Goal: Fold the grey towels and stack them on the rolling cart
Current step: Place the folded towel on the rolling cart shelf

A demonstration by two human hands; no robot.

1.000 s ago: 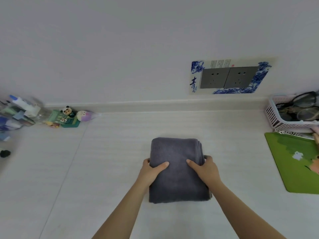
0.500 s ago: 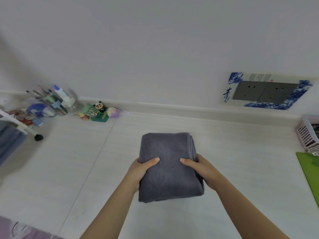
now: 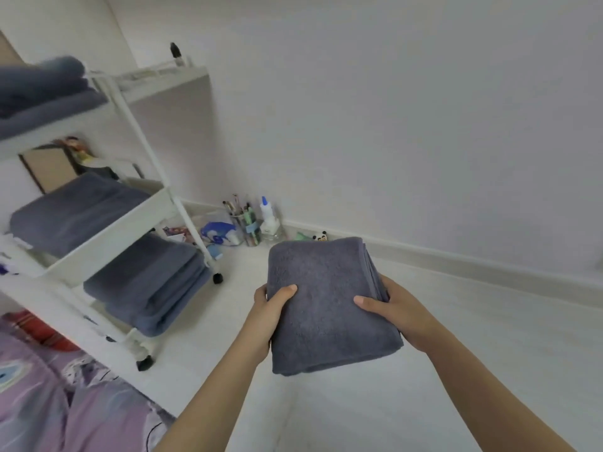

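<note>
Both hands, left (image 3: 267, 308) and right (image 3: 394, 309), grip one folded grey towel (image 3: 326, 301). The rolling cart (image 3: 130, 220) already holds stacks on three shelves; this towel still needs placing

- No text, label, brand, number or sign is showing legibly anywhere in the head view.
- The bottle (image 3: 268, 214) and the packets (image 3: 218, 232) by the wall are appearing too small and blurred to read.
</note>
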